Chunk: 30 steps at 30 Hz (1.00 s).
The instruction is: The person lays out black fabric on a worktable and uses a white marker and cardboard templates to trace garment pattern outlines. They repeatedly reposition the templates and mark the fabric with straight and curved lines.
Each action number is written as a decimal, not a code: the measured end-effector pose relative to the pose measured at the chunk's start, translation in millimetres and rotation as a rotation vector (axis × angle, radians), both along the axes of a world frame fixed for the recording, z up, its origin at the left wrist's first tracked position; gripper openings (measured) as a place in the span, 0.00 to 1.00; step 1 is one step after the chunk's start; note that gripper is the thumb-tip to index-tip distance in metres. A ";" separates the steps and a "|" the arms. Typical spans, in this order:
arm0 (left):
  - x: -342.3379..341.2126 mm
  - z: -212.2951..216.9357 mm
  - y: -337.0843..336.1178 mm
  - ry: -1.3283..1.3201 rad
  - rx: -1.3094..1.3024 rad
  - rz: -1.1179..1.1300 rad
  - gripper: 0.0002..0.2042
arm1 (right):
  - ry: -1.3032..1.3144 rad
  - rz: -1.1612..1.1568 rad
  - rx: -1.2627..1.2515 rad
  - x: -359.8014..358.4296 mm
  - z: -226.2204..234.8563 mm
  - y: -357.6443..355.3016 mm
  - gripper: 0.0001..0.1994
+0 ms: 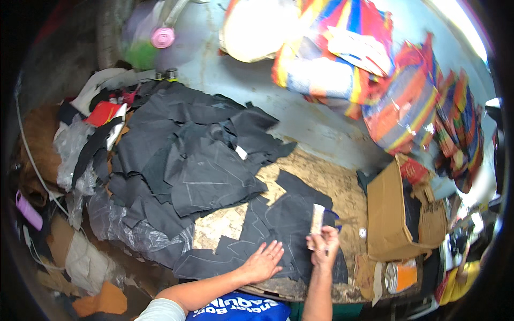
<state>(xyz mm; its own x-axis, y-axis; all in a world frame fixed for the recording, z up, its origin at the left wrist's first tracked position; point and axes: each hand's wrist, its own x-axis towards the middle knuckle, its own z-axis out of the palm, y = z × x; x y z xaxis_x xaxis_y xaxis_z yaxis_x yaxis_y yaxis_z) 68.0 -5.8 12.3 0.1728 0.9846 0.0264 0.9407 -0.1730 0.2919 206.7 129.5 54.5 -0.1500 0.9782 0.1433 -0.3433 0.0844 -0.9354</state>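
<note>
My left hand lies flat, fingers spread, on a dark grey sheet that looks like leather or heavy cloth and carries pale drawn lines. To its right, my right hand is closed around a narrow whitish strip that stands up past the fingers, over the sheet's right part. A small dark tip shows below those fingers; I cannot make out what it belongs to. Just beyond this hand, a blue loop, perhaps a scissor handle, is partly hidden.
A large heap of dark sheets covers the table's left and back. An open cardboard box stands at the right, with a round white disc near it. Bright striped bags hang along the wall. Clear plastic drapes over the left edge.
</note>
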 end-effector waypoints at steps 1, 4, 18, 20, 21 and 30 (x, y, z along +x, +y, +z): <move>-0.7 0.5 0.2 0.026 0.003 0.004 0.30 | 0.014 0.005 -0.046 -6.9 -8.9 -9.0 0.15; -0.7 0.8 -0.7 0.025 0.021 0.004 0.31 | 0.018 -0.025 -0.132 -24.4 -41.9 -26.6 0.14; -0.1 1.7 -29.9 0.026 0.037 0.066 0.30 | -0.352 -0.264 0.310 -36.8 -77.4 -25.8 0.04; -1.0 -0.1 -36.5 0.032 0.071 0.068 0.31 | -0.259 -0.318 0.324 -36.5 -74.7 -38.1 0.04; -0.9 -2.1 -40.0 0.043 0.082 0.068 0.31 | -0.001 -0.087 0.033 -32.7 -74.2 -47.5 0.05; -5.2 -16.5 -53.0 -0.179 0.382 0.167 0.27 | -0.899 0.059 0.357 -25.7 -31.3 -90.4 0.17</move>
